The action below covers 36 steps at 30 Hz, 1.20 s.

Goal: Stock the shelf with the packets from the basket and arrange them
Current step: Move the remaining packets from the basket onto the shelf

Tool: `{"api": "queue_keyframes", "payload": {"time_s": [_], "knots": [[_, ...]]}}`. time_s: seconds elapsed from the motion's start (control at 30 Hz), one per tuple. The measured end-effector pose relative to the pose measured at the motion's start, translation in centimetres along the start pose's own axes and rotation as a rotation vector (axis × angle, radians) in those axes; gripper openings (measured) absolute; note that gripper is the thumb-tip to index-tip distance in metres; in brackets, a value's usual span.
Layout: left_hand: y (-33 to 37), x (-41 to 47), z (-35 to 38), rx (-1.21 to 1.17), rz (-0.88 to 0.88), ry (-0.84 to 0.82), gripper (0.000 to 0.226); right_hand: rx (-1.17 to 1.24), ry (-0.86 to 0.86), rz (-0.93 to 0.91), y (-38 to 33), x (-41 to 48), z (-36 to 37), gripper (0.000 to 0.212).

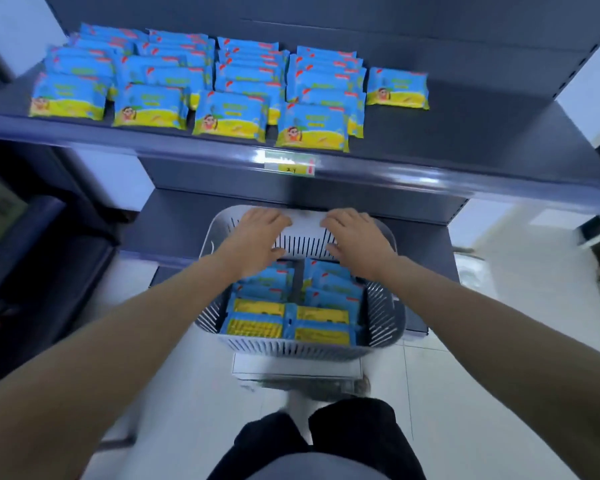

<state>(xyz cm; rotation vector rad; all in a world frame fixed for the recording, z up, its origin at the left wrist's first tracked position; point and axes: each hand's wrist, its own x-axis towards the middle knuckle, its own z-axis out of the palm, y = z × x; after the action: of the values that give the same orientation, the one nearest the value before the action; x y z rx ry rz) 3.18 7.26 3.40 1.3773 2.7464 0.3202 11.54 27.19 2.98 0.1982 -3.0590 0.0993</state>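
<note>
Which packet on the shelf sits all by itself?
The far-right packet on the shelf: it lies alone, while the others overlap in four rows.

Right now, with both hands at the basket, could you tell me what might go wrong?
The basket appears to jut past the front edge of the lower shelf, and the left hand and right hand grip only its far wall; it could tip and spill its packets.
The front packet of the fourth row sits at the lip of the upper shelf; a bump could drop it.
</note>
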Motion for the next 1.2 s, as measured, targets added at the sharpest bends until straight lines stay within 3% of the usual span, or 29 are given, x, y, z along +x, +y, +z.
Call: {"api": "queue_keyframes", "payload": {"time_s": [0.13,0.3,0.6,0.7,0.77,1.0,1.2], "knots": [[-1.7,-1.5,3.6,0.030,-0.029,-0.059,0.052,-0.048,-0.338,0.006,-0.3,-0.3,5.2,0.040],[-3.1,-1.8,6.4,0.064,-0.037,-0.084,0.052,-0.053,-0.631,0.081,0.0,-0.1,9.9,0.037],[-4.4,-0.9,9.4,0.082,-0.048,-0.161,0.054,0.060,-0.775,0.227,0.5,1.0,14.5,0.029],[-4.3,-0.2,10.1,0.086,-0.033,-0.186,0.052,0.058,-0.827,0.237,0.8,1.5,14.8,0.014],[-4.1,0.5,10.3,0.078,-0.025,-0.191,0.051,0.070,-0.797,0.253,1.4,1.8,13.8,0.008],[-1.7,4.9,12.2,0.085,0.062,-0.240,0.044,0.140,-0.474,0.315,4.1,3.7,3.5,0.037],[0.8,7.9,14.9,0.022,0.140,-0.342,0.046,0.107,-0.379,0.356,5.5,3.1,-2.2,0.044]]}}
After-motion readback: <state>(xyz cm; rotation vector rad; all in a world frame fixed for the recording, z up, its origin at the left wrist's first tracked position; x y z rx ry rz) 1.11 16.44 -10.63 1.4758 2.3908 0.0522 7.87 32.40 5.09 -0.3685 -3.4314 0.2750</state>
